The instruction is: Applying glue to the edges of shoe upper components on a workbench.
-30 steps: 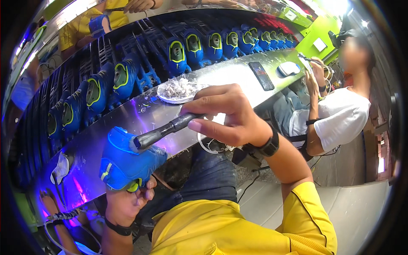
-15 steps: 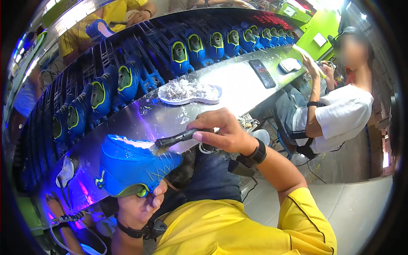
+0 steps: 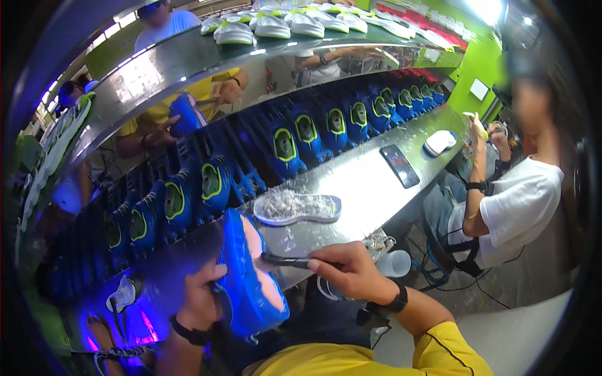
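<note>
My left hand point(image 3: 204, 294) grips a blue shoe upper point(image 3: 241, 307) by its side, over the near edge of the metal bench. Its pale pink underside is turned to the right. In my right hand point(image 3: 351, 269) is a brush with a dark handle point(image 3: 291, 261). The brush's tip meets the pale underside near its middle; the bristles are too blurred to make out. Just beyond the shoe upper, a white shoe sole point(image 3: 313, 212) lies on the bench, strewn with pale scraps.
Blue shoe uppers point(image 3: 305, 128) line a dark conveyor behind the metal bench point(image 3: 354, 188). A phone point(image 3: 399, 167) and a white sole-shaped piece point(image 3: 439, 143) lie to the right. Pale soles point(image 3: 304, 26) fill the upper shelf. A co-worker point(image 3: 520, 188) sits at right, near a translucent cup point(image 3: 395, 263).
My left hand has turned the shoe upper, so its underside now shows. My right hand and the brush have moved down and slightly right in the picture. The view has tilted up, revealing the shelf.
</note>
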Action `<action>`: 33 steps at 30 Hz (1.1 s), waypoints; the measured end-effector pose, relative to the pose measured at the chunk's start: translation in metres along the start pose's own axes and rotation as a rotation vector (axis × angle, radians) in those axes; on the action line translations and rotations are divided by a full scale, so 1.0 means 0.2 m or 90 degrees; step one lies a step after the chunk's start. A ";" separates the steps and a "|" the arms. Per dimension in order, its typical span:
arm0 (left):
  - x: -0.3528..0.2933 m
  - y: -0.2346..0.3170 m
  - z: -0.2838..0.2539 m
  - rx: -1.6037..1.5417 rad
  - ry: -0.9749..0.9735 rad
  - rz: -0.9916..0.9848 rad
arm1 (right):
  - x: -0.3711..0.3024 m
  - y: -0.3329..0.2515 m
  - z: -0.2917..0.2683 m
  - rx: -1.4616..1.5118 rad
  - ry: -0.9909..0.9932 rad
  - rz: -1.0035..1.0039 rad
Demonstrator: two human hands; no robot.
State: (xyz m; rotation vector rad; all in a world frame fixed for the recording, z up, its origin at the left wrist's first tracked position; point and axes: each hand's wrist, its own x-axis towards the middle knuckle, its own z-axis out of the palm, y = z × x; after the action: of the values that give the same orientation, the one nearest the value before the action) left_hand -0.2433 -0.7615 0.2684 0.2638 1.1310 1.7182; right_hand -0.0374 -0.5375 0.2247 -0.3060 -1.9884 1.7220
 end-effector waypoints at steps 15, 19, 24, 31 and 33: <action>1.70 0.46 -0.02 1.425 0.194 0.165 | -0.09 0.22 -0.18 0.068 0.138 0.150; 1.84 0.49 -0.16 1.426 0.154 0.193 | -0.14 0.28 -0.20 0.077 0.159 0.162; 1.58 0.72 -0.39 1.420 0.378 0.286 | -0.16 0.27 -0.19 0.106 0.176 0.169; 0.98 0.84 -0.79 1.291 0.380 0.112 | -0.15 0.20 -0.07 0.124 0.157 0.154; 0.88 0.87 -0.85 1.222 0.408 0.140 | -0.15 0.18 -0.03 0.129 0.145 0.142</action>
State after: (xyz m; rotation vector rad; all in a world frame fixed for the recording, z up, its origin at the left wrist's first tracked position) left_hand -0.5392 -0.7173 0.2568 1.0072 2.9915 0.2353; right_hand -0.0135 -0.5408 0.1845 -0.6421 -1.6535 1.9116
